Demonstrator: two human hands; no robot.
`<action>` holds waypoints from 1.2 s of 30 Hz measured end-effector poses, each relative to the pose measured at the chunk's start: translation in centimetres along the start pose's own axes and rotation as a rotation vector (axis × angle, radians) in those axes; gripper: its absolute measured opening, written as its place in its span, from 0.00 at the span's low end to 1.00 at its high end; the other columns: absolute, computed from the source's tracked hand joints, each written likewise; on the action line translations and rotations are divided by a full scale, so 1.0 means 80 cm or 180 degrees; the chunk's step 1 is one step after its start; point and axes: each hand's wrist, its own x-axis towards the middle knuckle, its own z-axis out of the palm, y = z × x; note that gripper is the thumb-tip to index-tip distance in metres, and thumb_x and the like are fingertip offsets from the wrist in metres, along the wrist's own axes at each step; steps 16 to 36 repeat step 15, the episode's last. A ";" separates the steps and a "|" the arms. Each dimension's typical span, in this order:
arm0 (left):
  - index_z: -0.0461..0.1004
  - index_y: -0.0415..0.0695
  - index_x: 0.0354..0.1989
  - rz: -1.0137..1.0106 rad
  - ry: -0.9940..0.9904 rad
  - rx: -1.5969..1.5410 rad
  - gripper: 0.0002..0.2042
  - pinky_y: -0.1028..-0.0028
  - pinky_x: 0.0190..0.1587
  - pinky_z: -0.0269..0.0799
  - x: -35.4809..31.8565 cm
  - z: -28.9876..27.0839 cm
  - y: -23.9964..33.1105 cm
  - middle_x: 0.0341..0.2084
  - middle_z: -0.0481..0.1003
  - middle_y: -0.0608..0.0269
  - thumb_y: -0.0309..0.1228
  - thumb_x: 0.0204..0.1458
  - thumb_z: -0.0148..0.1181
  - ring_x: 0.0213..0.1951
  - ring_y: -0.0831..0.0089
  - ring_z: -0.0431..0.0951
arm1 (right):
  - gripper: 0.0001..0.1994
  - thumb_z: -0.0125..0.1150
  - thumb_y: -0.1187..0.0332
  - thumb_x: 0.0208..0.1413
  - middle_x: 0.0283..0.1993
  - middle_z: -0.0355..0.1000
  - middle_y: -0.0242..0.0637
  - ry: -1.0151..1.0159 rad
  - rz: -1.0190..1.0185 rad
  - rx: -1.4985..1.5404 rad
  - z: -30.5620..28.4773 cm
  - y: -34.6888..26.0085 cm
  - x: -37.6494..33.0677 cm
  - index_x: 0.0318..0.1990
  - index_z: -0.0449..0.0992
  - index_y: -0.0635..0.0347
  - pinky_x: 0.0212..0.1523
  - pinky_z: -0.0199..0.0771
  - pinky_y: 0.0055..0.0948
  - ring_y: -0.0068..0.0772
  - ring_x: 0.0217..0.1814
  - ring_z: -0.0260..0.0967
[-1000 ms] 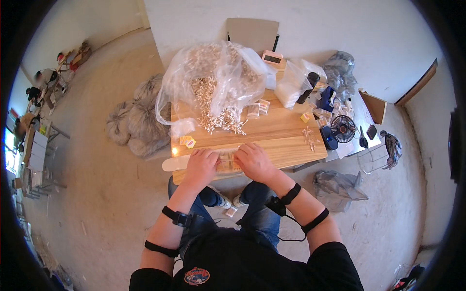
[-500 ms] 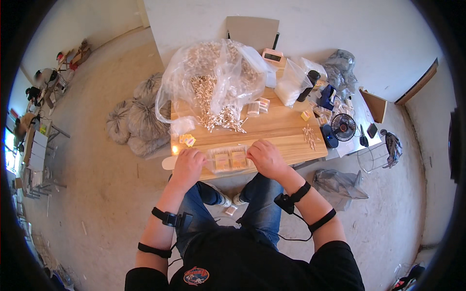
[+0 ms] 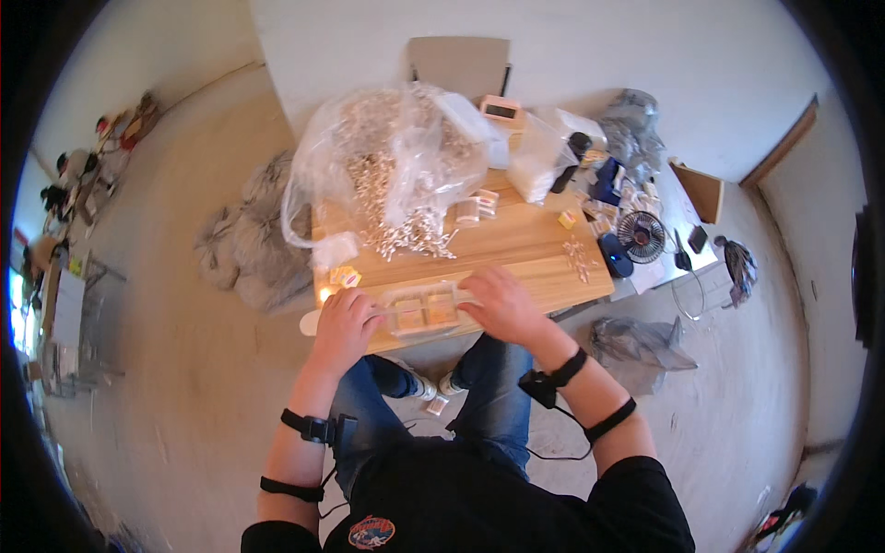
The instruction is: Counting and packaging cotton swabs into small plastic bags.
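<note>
At the near edge of the wooden table (image 3: 521, 244), a clear plastic bag (image 3: 452, 292) lies between my hands. Two cotton swab packs (image 3: 425, 312) with yellow cards show side by side inside it. My left hand (image 3: 345, 324) is closed on the bag's left end, fingers bent inward. The other end is pinched by my right hand (image 3: 500, 304). Exactly how the fingertips grip the film is too blurred to see. Small yellow cards (image 3: 345, 276) lie just beyond my left hand.
A big clear sack (image 3: 401, 120) spills loose cotton swabs (image 3: 406, 238) onto the table. More swabs (image 3: 580, 261) lie at the right. Beyond stand packed swabs (image 3: 468, 211), a white-filled bag (image 3: 535, 170), a black bottle (image 3: 573, 157) and a fan (image 3: 641, 236). Grey sacks (image 3: 263, 244) rest on the floor.
The whole view has shifted slightly. My left hand has turned inward, its fingers further over the bag's left end. My right hand still holds the other end.
</note>
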 end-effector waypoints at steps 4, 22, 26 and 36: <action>0.71 0.42 0.30 0.0195 -0.0478 0.0070 0.09 0.61 0.40 0.66 0.018 0.028 0.033 0.29 0.70 0.58 0.29 0.42 0.63 0.37 0.57 0.71 | 0.06 0.58 0.69 0.44 0.31 0.66 0.39 -0.0677 -0.0528 0.0271 0.040 -0.029 0.021 0.30 0.71 0.58 0.40 0.67 0.38 0.43 0.39 0.66; 0.70 0.42 0.27 -0.0120 -0.0384 -0.0009 0.07 0.60 0.40 0.68 -0.002 0.038 0.002 0.27 0.71 0.55 0.25 0.41 0.63 0.35 0.55 0.72 | 0.07 0.58 0.69 0.44 0.34 0.67 0.39 -0.0654 0.0046 0.0323 0.049 -0.009 0.003 0.32 0.72 0.58 0.45 0.68 0.36 0.43 0.44 0.67; 0.70 0.42 0.27 -0.0120 -0.0384 -0.0009 0.07 0.60 0.40 0.68 -0.002 0.038 0.002 0.27 0.71 0.55 0.25 0.41 0.63 0.35 0.55 0.72 | 0.07 0.58 0.69 0.44 0.34 0.67 0.39 -0.0654 0.0046 0.0323 0.049 -0.009 0.003 0.32 0.72 0.58 0.45 0.68 0.36 0.43 0.44 0.67; 0.70 0.42 0.27 -0.0120 -0.0384 -0.0009 0.07 0.60 0.40 0.68 -0.002 0.038 0.002 0.27 0.71 0.55 0.25 0.41 0.63 0.35 0.55 0.72 | 0.07 0.58 0.69 0.44 0.34 0.67 0.39 -0.0654 0.0046 0.0323 0.049 -0.009 0.003 0.32 0.72 0.58 0.45 0.68 0.36 0.43 0.44 0.67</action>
